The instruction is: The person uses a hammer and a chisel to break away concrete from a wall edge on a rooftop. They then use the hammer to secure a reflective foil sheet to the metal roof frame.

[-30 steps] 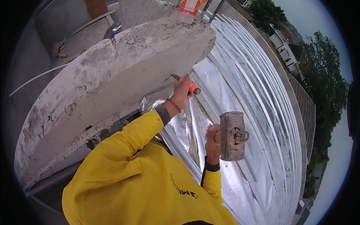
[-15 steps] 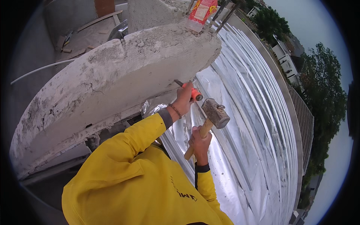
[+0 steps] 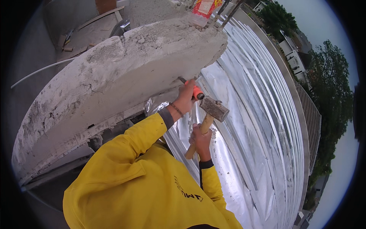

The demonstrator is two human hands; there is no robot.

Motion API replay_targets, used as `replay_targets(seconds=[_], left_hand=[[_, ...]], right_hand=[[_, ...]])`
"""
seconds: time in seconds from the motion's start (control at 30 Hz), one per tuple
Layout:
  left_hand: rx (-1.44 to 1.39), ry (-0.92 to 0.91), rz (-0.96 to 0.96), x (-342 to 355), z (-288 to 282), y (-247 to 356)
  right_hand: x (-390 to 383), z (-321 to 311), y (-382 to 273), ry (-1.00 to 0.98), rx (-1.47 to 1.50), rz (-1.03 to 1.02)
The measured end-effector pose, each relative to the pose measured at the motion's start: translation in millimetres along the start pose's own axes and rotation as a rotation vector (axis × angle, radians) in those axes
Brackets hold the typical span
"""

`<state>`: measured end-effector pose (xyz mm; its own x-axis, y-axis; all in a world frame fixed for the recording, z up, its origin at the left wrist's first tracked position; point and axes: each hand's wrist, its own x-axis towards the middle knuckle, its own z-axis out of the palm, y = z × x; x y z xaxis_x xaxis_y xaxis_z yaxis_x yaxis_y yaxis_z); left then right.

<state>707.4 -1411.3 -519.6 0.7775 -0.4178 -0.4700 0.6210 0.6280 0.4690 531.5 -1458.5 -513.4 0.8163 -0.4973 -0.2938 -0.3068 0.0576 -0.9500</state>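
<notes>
My left hand [image 3: 185,100] is closed around a chisel with an orange grip [image 3: 197,92]. The chisel's dark tip rests against the side face of a rough concrete wall [image 3: 152,70], near its lower part. Just below, my right hand [image 3: 201,141] grips the wooden handle of a club hammer [image 3: 214,108]. The blocky, worn steel head is close to the butt of the chisel, touching it or nearly so. Both forearms are in yellow sleeves with dark cuffs.
Shiny foil sheeting [image 3: 244,126] with long metal battens slopes away on the right. A red and clear plastic packet [image 3: 203,11] sits on the wall top beside bare steel bars [image 3: 231,13]. A white pipe [image 3: 42,70] and wood scraps lie at the far left.
The hammer head has come left and up toward the chisel's butt. Small pieces of debris now show on the foil by my right hand. The chisel stays against the wall.
</notes>
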Motion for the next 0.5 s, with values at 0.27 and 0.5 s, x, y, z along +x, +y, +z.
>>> replay_targets(seconds=[0.27, 0.5], left_hand=[[-0.007, 0.043, 0.047, 15, 5, -1], [-0.033, 0.028, 0.020, 9, 2, -3]], right_hand=[[-27, -61, -131, 0.136, 0.475, -0.959], [-20, -33, -100, 0.177, 0.467, -1.096]])
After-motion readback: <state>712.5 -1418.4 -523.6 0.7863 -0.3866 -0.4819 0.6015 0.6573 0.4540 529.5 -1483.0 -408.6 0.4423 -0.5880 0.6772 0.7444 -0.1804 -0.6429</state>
